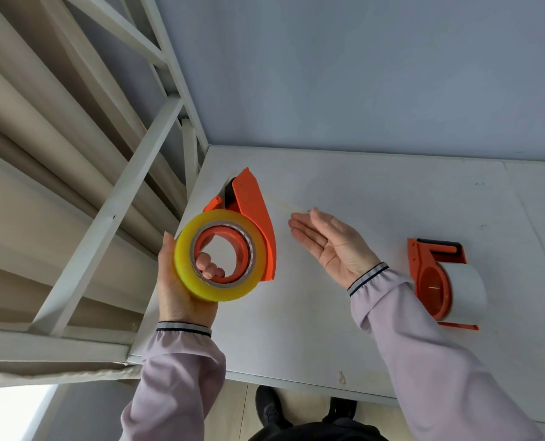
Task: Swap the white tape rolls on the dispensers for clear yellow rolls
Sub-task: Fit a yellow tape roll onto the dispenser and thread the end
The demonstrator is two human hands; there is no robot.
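Clear yellow tape roll [215,256] sits on an orange plastic dispenser [252,214], gripped by the left hand [182,281] through its core at nine o'clock. Right hand [328,243] hovers flat, fingers straight. Second orange dispenser [430,281] with white roll [465,291] lies on the white table [328,329] at three o'clock.

A plain workroom or packing station — a bare white table [360,192] set against a pale wall [344,65], a white metal frame [131,173] at left, and orange tape dispensers [430,281] on the table.

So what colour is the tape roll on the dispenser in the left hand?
Clear yellow roll on an orange dispenser, shown in the head view.
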